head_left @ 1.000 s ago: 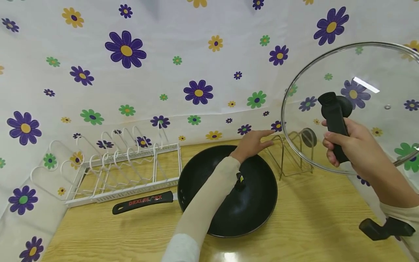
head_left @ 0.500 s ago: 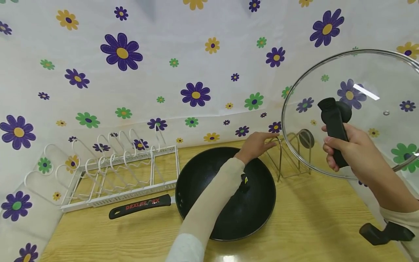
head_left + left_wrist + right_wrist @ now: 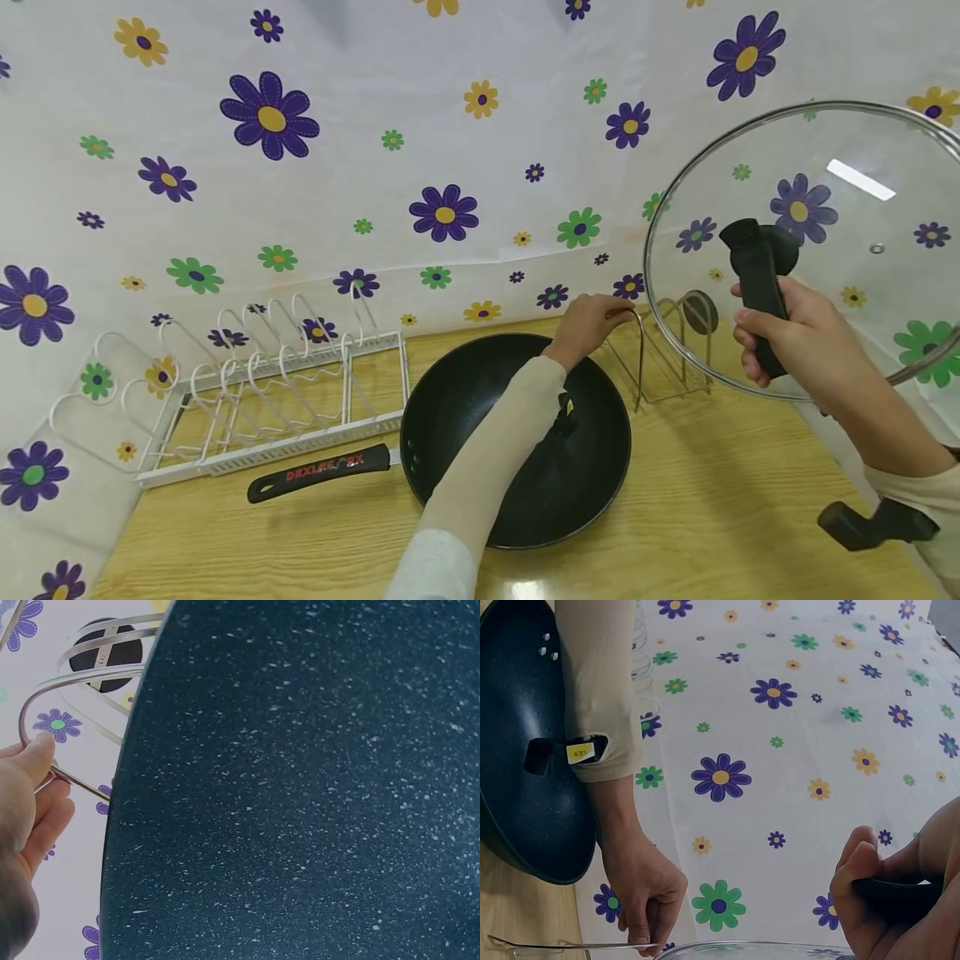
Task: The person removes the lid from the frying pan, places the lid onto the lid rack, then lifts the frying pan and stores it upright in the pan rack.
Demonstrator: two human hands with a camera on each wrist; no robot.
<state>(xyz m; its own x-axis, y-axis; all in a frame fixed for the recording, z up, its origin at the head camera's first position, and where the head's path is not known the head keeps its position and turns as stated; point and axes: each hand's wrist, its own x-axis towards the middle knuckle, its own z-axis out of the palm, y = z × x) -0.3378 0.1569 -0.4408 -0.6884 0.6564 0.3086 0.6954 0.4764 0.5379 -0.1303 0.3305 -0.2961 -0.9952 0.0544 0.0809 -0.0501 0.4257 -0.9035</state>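
My left hand (image 3: 583, 327) reaches over the black wok (image 3: 457, 400) and pinches the top of a metal wire lid rack (image 3: 641, 358) at the back right. The left wrist view shows the thumb (image 3: 37, 754) and fingers closed round the bent wire (image 3: 56, 684). A large glass lid (image 3: 847, 250) with a steel rim is held up at the right. My right hand (image 3: 813, 333) grips its black upright handle (image 3: 761, 292). The lid stands tilted on edge, close to the rack and partly in front of it. Its right side runs out of the head view.
A white wire dish rack (image 3: 285, 433) stands at the back left. The wok's black handle (image 3: 318, 473) points left across the wooden table (image 3: 300, 550). A flower-patterned sheet (image 3: 352, 100) hangs behind. A black round disc (image 3: 701, 312) shows at the rack's right end.
My left hand has moved slightly right and now pinches the wire rack's end, where its fingers were spread before. The right hand keeps holding the lid. The view has shifted a little.
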